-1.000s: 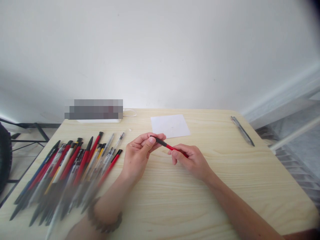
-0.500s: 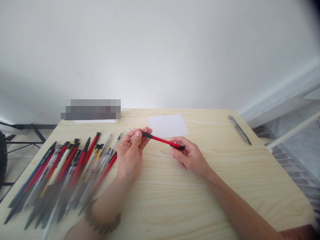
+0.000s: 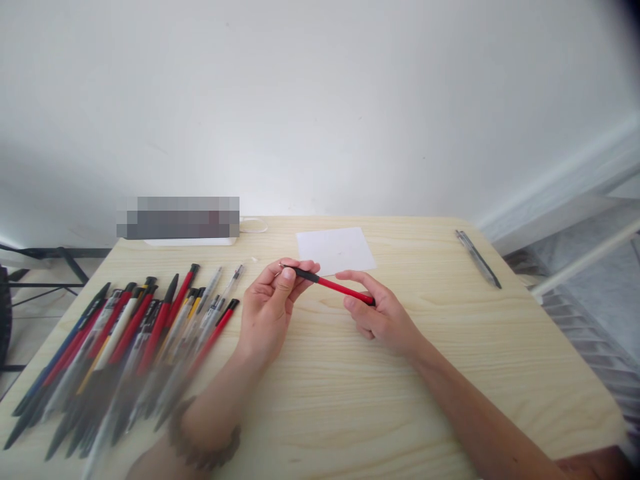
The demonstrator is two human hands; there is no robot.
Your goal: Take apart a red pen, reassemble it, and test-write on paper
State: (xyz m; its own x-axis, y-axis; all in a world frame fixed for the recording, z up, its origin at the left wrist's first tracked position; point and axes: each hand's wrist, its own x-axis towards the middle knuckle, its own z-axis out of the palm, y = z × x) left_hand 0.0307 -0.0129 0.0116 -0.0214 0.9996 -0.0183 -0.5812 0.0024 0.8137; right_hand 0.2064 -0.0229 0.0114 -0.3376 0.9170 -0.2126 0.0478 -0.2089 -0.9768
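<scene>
Both hands hold one red pen (image 3: 336,287) above the tabletop (image 3: 450,373): the left hand (image 3: 270,310) pinches its black tip end, the right hand (image 3: 383,317) grips the other end, near a row of pens (image 3: 135,340)

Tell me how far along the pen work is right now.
Looks done: one grey pen lies apart at the table's far right edge. In hand: a red pen with a black grip, held above the wood at both ends, left hand on the grip end, right hand on the other. Left: the row of pens on the left. White paper lies behind the hands.
</scene>
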